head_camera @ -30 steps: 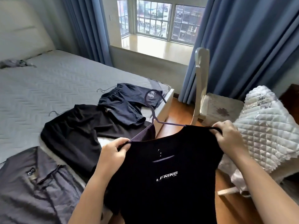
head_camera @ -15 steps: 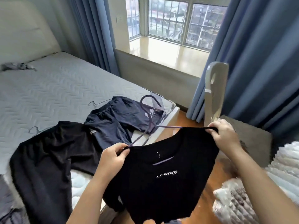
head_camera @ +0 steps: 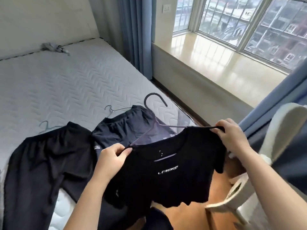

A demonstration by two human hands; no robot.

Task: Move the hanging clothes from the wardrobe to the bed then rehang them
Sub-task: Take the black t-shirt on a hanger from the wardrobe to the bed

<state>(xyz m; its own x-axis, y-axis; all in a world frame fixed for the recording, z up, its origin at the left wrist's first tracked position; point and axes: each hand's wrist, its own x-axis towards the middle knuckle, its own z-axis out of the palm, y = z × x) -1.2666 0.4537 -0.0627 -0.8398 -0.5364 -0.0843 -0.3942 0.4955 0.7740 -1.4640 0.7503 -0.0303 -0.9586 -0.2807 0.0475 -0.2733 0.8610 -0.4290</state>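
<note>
A black T-shirt with a white chest logo hangs in the air in front of me on a purple hanger, whose hook points up and away. My left hand pinches the shirt's left shoulder at the hanger's end. My right hand grips the right shoulder at the other end. On the grey quilted bed, black trousers and a dark navy garment lie flat with thin wire hangers beside them.
A pale chair stands close on the right, over an orange wooden floor. Blue curtains frame a wide window sill. A small grey cloth lies by the headboard.
The view has swung up and left; the grey shirt at lower left and the quilted bundle on the right have left the frame. Both hands keep hold of the T-shirt, raised slightly.
</note>
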